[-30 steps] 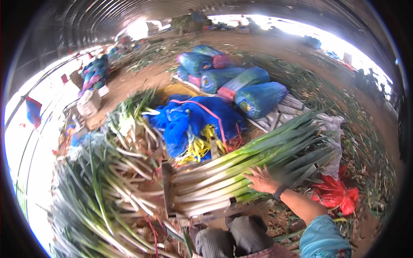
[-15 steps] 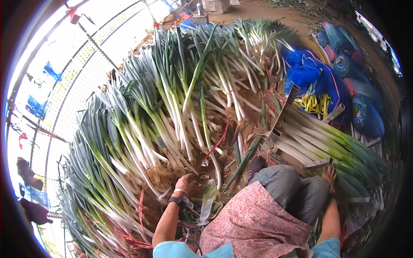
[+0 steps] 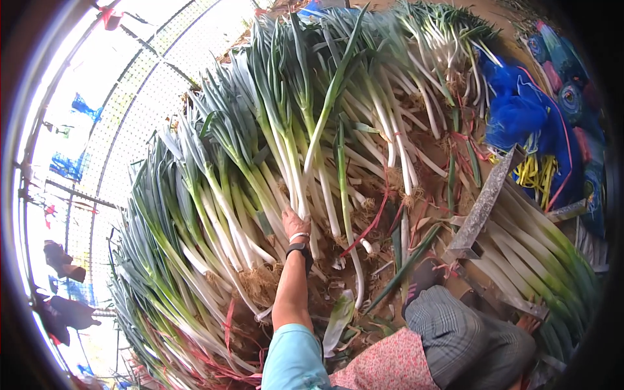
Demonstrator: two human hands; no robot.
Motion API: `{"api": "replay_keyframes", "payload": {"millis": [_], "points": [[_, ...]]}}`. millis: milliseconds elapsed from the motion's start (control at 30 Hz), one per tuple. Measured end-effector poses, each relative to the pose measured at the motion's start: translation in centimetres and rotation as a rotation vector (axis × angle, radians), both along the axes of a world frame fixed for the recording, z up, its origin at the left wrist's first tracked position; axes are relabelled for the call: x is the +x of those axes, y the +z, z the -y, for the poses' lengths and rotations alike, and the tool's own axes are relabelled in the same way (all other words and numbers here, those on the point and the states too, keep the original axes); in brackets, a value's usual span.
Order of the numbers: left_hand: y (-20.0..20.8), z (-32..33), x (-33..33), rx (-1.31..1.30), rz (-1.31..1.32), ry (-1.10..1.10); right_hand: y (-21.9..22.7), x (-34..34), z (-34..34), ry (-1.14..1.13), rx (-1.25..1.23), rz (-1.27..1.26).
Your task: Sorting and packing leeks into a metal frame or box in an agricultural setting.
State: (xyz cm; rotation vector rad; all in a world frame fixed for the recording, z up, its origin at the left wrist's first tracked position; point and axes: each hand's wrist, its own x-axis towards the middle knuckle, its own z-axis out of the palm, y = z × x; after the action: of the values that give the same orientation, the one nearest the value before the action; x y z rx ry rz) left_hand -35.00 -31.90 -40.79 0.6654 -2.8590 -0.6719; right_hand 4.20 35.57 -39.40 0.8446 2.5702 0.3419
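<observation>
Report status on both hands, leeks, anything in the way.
Left hand on white leek stalks, grip unclear. Right hand at metal frame, partly hidden. More leeks lying in frame. Red ties nearby; nothing visibly blocking left hand.

Brown earth floor [image 3: 434, 203], leeks [image 3: 292, 156] heaped across it, red ties [image 3: 374, 227] strewn among roots [image 3: 257, 283]

Probably a farm produce shed: heaped leeks [image 3: 283, 140], dirt floor [image 3: 426, 151], mesh wall [image 3: 144, 88] pale with glare.
</observation>
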Motion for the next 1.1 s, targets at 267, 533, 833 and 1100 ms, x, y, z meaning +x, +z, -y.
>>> {"api": "replay_keyframes", "payload": {"millis": [267, 533, 833, 1100], "points": [[-2.6, -1.3, -5.1, -0.104, 0.273, 0.184, 0.2, -0.7, 0.4, 0.004, -0.196, -0.143], [-1.0, -3.2, -1.3, 0.155, 0.183, 0.033, 4.8, 0.7, 0.1, 0.054, -0.319, -0.371], [4.3, -1.8, 20.7, 1.035, 0.527, -0.174, 14.9, 7.4, -2.9, 0.057, -0.422, -0.649], [18.5, 3.2, 32.3, 1.344, 0.79, -0.075, 32.0, -12.4, 25.0, -0.009, -1.824, -0.922]]}}
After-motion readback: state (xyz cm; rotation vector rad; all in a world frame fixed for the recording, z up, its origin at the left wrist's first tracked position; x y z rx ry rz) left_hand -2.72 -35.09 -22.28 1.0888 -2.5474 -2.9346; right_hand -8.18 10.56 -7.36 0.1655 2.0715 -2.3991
